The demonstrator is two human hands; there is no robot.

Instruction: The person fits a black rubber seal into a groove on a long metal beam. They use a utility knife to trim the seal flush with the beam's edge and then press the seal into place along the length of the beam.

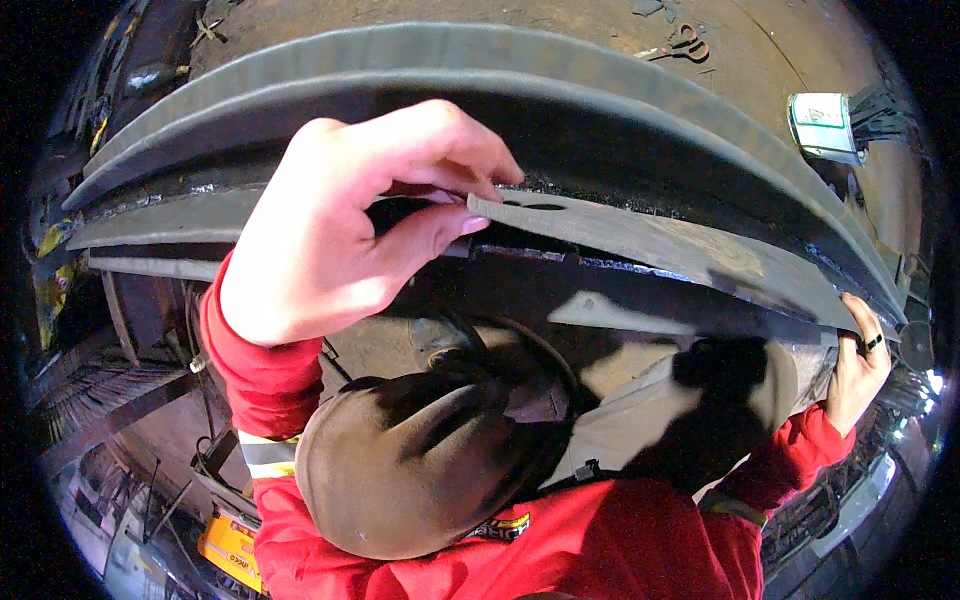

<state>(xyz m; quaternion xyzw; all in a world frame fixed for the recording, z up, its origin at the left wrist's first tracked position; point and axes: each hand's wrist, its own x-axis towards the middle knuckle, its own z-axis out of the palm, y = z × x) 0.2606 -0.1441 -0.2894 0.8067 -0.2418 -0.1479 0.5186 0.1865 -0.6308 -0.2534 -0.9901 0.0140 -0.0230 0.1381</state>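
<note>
My left hand (325, 220) is in front of a long grey steel beam (480, 52). Its thumb and fingers pinch the near-left corner of a thin, flat grey sheet (690, 240). The sheet lies lengthwise along the beam, its left end lifted slightly off the metal. A dark oval spot or hole shows near that end. At the sheet's far right end, my right hand (862, 360), with a dark ring on one finger, grips the edge. The fingertips of the right hand are partly hidden behind the sheet.
Scissors (688, 46) with reddish handles lie on the floor beyond the beam. A white can (826, 125) with dark thin rods beside it stands at upper right. Metal racking (110, 380) is at left, and a yellow machine (230, 548) at lower left. My bent knees are below the beam.
</note>
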